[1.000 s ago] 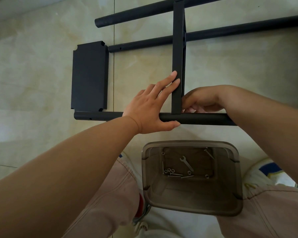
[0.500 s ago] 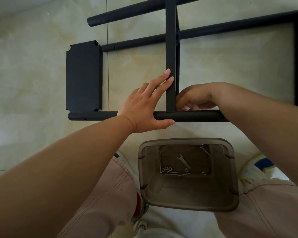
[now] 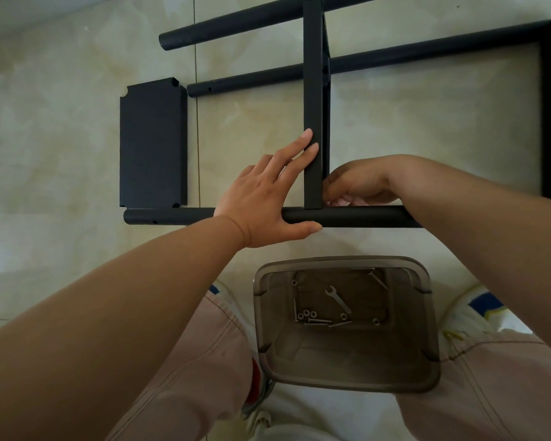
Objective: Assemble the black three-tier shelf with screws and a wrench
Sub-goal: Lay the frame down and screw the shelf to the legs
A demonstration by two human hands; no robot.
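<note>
My left hand (image 3: pixel 261 198) lies flat and spread, fingertips (image 3: pixel 307 136) pressing the upright shelf panel (image 3: pixel 312 100), thumb hooked under the near pole (image 3: pixel 357 216). My right hand (image 3: pixel 355 183) is curled in at the joint behind the panel (whether it pinches anything, I can't tell). Wrench (image 3: pixel 338 299) and screws (image 3: pixel 315 321) sit in the bin (image 3: pixel 427 329) between my knees.

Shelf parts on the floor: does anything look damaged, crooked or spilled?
Nothing stands out. The upright shelf panel meets the near tube squarely, and the wrench and screws lie inside the bin.
</note>
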